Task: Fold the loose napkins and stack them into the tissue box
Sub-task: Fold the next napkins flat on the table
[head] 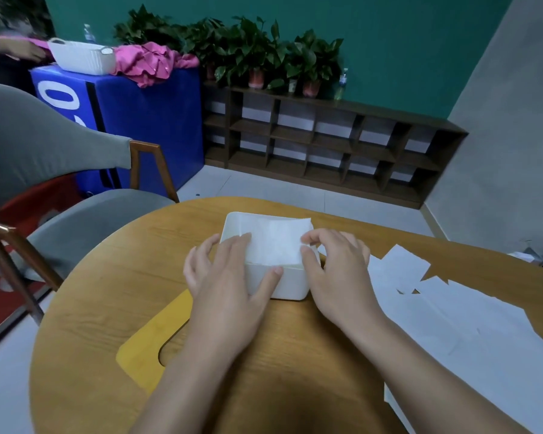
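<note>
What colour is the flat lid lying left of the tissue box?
Yellow; the lid shows in the head view, the only one.

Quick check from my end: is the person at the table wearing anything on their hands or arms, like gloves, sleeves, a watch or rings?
Nothing shows. The left hand and right hand are ungloved, with no rings or watch in view. Both forearms are uncovered down to the bottom edge of the picture, with no sleeve or cuff showing. Fingernails look short and unpainted.
</note>
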`<control>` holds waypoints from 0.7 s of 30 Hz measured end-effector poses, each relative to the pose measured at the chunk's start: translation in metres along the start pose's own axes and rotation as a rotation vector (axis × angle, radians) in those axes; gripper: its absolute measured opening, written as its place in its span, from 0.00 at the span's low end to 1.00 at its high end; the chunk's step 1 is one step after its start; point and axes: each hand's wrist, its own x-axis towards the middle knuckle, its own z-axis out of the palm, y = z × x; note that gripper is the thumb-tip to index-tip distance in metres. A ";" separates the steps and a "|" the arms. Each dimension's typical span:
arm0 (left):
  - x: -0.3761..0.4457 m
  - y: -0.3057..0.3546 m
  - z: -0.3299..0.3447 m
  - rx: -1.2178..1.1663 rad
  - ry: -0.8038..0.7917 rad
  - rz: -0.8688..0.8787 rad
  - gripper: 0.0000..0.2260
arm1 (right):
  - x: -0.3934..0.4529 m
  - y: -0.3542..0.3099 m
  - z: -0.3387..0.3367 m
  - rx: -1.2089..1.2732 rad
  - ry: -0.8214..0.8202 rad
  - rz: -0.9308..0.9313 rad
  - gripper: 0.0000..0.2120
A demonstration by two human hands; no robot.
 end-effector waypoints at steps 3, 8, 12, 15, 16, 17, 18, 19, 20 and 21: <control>0.002 -0.002 0.006 0.118 -0.003 0.023 0.31 | 0.001 0.003 0.003 -0.077 0.018 -0.049 0.07; 0.003 -0.005 0.008 0.147 0.009 0.010 0.34 | 0.005 0.001 -0.005 -0.271 -0.101 -0.110 0.20; 0.003 -0.006 0.008 0.108 0.020 0.014 0.33 | 0.008 0.002 -0.016 -0.327 -0.155 -0.111 0.22; 0.003 -0.007 0.009 0.094 0.024 0.016 0.33 | 0.008 0.006 -0.018 -0.272 -0.106 -0.126 0.16; 0.004 -0.008 0.009 0.090 0.027 0.017 0.32 | 0.008 0.008 -0.018 -0.249 -0.085 -0.143 0.13; 0.004 -0.007 0.010 0.088 0.031 0.020 0.32 | 0.008 0.009 -0.017 -0.229 -0.073 -0.158 0.12; 0.004 -0.007 0.010 0.086 0.033 0.025 0.32 | 0.009 0.008 -0.017 -0.215 -0.075 -0.167 0.11; 0.004 -0.007 0.010 0.086 0.034 0.033 0.32 | 0.012 0.006 -0.017 -0.205 -0.095 -0.177 0.12; 0.004 -0.006 0.011 0.089 0.034 0.044 0.31 | 0.015 0.002 -0.016 -0.194 -0.132 -0.189 0.13; 0.004 -0.006 0.012 0.093 0.033 0.055 0.31 | 0.019 -0.002 -0.015 -0.179 -0.184 -0.198 0.14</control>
